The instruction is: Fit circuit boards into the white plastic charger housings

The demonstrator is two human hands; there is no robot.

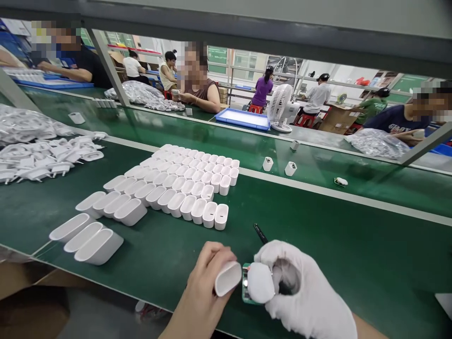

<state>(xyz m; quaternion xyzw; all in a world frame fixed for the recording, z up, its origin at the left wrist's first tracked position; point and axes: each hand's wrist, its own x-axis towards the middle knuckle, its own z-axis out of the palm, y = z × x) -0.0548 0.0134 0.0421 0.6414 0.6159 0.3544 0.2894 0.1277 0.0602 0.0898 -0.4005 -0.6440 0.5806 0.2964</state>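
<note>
My bare left hand (203,287) is closed around a white oval plastic housing (229,278), its open end facing right and up. Just right of it, my right hand (307,287), in a white glove, pinches a green circuit board (246,293) with a rounded white piece (260,282) on its face. Board and housing are close together, with a narrow gap between them. A dark slim tool (260,233) lies on the table behind my right hand, partly covered by the glove.
Rows of white housings (169,181) stand on the green table (318,221). White plug parts (45,155) are heaped at left. Several assembled pieces (290,168) sit on the strip beyond. A metal shelf beam (226,35) crosses overhead. People, a fan (280,106) and a blue tray (242,118) are across.
</note>
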